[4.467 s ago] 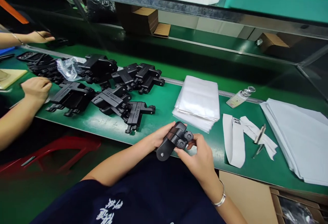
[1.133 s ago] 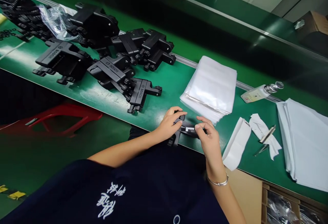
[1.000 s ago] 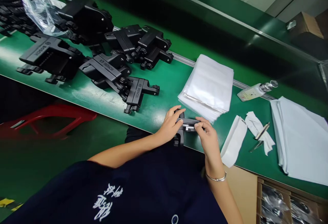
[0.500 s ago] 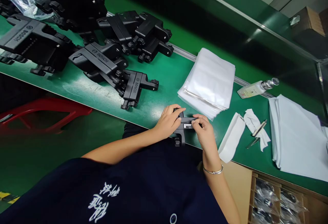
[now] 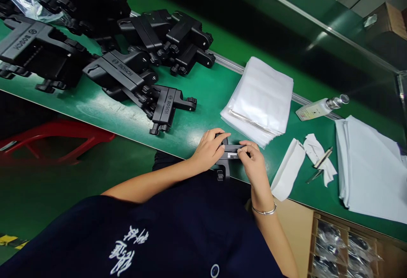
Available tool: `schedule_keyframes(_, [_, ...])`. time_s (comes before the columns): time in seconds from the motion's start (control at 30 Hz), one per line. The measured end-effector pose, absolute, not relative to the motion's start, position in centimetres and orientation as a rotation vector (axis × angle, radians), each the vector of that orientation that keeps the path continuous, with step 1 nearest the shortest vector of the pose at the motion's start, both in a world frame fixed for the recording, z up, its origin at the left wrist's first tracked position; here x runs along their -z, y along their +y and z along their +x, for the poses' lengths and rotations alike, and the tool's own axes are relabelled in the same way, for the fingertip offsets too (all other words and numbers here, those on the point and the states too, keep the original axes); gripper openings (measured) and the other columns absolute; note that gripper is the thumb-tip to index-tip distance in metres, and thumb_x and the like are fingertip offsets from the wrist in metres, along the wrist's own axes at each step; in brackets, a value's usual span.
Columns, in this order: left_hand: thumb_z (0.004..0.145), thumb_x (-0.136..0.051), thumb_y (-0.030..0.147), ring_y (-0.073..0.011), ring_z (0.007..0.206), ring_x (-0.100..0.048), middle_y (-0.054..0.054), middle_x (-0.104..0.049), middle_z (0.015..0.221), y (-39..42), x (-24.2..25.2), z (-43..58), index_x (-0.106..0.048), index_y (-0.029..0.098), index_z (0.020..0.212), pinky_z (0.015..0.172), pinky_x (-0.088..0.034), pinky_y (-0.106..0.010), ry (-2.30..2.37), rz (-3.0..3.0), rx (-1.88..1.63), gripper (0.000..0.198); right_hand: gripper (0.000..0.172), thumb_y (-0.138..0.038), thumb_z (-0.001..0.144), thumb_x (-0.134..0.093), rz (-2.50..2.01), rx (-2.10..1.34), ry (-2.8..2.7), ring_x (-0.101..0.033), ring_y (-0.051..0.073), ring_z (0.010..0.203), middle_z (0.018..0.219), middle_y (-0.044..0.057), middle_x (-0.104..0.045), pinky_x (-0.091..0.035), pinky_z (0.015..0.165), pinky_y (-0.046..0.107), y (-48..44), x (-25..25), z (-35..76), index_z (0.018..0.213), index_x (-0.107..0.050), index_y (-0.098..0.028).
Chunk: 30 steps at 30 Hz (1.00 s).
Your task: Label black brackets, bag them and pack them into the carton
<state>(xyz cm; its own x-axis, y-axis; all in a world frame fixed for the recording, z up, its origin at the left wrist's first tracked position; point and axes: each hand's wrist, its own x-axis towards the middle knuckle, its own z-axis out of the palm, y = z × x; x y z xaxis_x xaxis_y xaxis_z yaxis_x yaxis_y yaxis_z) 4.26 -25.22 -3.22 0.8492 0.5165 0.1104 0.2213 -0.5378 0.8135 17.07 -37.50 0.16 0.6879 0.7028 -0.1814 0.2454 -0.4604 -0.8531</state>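
Note:
A black plastic bracket (image 5: 225, 163) with a small white label lies at the table's front edge, close to my body. My left hand (image 5: 208, 150) grips its left end, fingers bent over the top. At the right end, my right hand (image 5: 252, 159) pinches the bracket beside the label between thumb and fingers. The fingertips of that hand partly cover this end. Just behind my hands is a stack of clear plastic bags (image 5: 262, 95). The nearest other bracket, marked BOSCH (image 5: 165, 106), rests to the left.
More black brackets (image 5: 124, 72) crowd the left of the green table (image 5: 203, 95). To the right are a bottle (image 5: 314, 109), a white strip (image 5: 288, 169), tweezers (image 5: 314, 177) on crumpled paper and white sheets (image 5: 369, 167). A red stool (image 5: 57, 140) stands lower left; a divided box (image 5: 345, 227) lower right.
The view has shifted very slightly. Both hands keep the same hold on the bracket, and the white label now looks a little less exposed or more tilted.

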Motion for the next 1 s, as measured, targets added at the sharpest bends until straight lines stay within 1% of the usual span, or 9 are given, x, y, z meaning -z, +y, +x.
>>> schedule_keyframes(0.3, [0.092, -0.041, 0.023, -0.0267, 0.129, -0.044, -0.014, -0.051, 0.132, -25.0, 3.4, 3.7, -0.051, 0.017, 0.133, 0.108, -0.038, -0.047, 0.498, 2.187, -0.552, 0.043, 0.022, -0.03, 0.079, -0.056, -2.056, -0.617, -0.803, -0.055, 0.026, 0.107, 0.102, 0.008, -0.063, -0.037, 0.098, 0.046, -37.5, -0.1, 17.0, 0.059, -0.05, -0.023])
schedule_keyframes(0.4, [0.093, -0.044, 0.028, -0.025, 0.128, -0.049, -0.009, -0.063, 0.125, -24.1, 3.4, 2.7, -0.061, 0.023, 0.122, 0.112, -0.033, -0.046, 0.137, 2.375, -0.571, 0.034, 0.023, -0.03, 0.078, -0.057, -2.059, -0.581, -0.822, -0.057, 0.026, 0.104, 0.099, 0.008, -0.064, -0.038, 0.097, 0.047, -37.2, -0.1, 16.8, 0.058, -0.049, -0.023])
schedule_keyframes(0.5, [0.094, -0.048, 0.035, -0.0225, 0.122, -0.056, -0.004, -0.068, 0.123, -22.9, 3.1, 2.1, -0.065, 0.03, 0.12, 0.11, -0.034, -0.043, -0.164, 2.514, -0.376, 0.032, 0.023, -0.031, 0.079, -0.058, -2.063, -0.575, -0.838, -0.059, 0.026, 0.104, 0.1, 0.008, -0.067, -0.041, 0.098, 0.047, -37.6, -0.3, 17.3, 0.058, -0.054, -0.023])
schedule_keyframes(0.57, [0.094, -0.049, 0.039, -0.0219, 0.123, -0.056, -0.003, -0.067, 0.127, -22.1, 2.8, 2.2, -0.063, 0.032, 0.125, 0.108, -0.036, -0.041, -0.211, 2.536, -0.285, 0.034, 0.019, -0.035, 0.082, -0.06, -2.0, -0.66, -0.859, -0.06, 0.026, 0.109, 0.109, 0.009, -0.068, -0.043, 0.099, 0.046, -38.6, -0.6, 18.4, 0.068, -0.065, -0.022])
schedule_keyframes(0.6, [0.094, -0.049, 0.04, -0.0216, 0.123, -0.056, -0.002, -0.066, 0.128, -21.7, 2.5, 2.3, -0.062, 0.034, 0.125, 0.107, -0.037, -0.04, -0.23, 2.536, -0.258, 0.035, 0.017, -0.038, 0.082, -0.062, -1.944, -0.717, -0.878, -0.06, 0.026, 0.113, 0.117, 0.009, -0.067, -0.044, 0.101, 0.046, -39.3, -0.8, 19.2, 0.08, -0.07, -0.023])
schedule_keyframes(0.67, [0.093, -0.05, 0.041, -0.0214, 0.121, -0.057, -0.002, -0.066, 0.128, -21.0, 2.0, 2.8, -0.063, 0.034, 0.125, 0.101, -0.04, -0.037, -0.296, 2.529, -0.218, 0.035, 0.032, -0.04, 0.082, -0.066, -1.87, -0.817, -0.961, -0.056, 0.026, 0.122, 0.132, 0.007, -0.061, -0.043, 0.105, 0.045, -40.7, -1.1, 20.6, 0.111, -0.069, -0.026])
schedule_keyframes(0.73, [0.093, -0.05, 0.042, -0.0217, 0.118, -0.059, -0.003, -0.066, 0.128, -20.4, 1.6, 3.3, -0.063, 0.034, 0.125, 0.094, -0.043, -0.035, -0.385, 2.522, -0.171, 0.035, 0.049, -0.04, 0.081, -0.069, -1.894, -0.849, -1.09, -0.051, 0.026, 0.129, 0.14, 0.006, -0.056, -0.039, 0.11, 0.047, -41.8, -1.3, 21.6, 0.129, -0.061, -0.03])
schedule_keyframes(0.83, [0.091, -0.051, 0.044, -0.0206, 0.11, -0.061, -0.004, -0.069, 0.122, -19.7, 1.0, 4.1, -0.063, 0.035, 0.123, 0.087, -0.043, -0.033, -0.454, 2.472, -0.111, 0.035, 0.046, -0.038, 0.084, -0.067, -1.964, -0.801, -1.241, -0.049, 0.026, 0.132, 0.14, 0.004, -0.056, -0.036, 0.113, 0.05, -42.3, -0.9, 22.0, 0.13, -0.06, -0.032])
schedule_keyframes(1.0, [0.086, -0.056, 0.051, -0.0172, 0.093, -0.061, -0.001, -0.071, 0.101, -19.6, 0.5, 5.1, -0.066, 0.04, 0.115, 0.084, -0.042, -0.03, -0.405, 2.38, -0.032, 0.033, 0.039, -0.039, 0.088, -0.062, -1.967, -0.679, -1.272, -0.053, 0.026, 0.128, 0.135, 0.002, -0.06, -0.037, 0.111, 0.052, -41.9, 0.1, 21.4, 0.127, -0.062, -0.034])
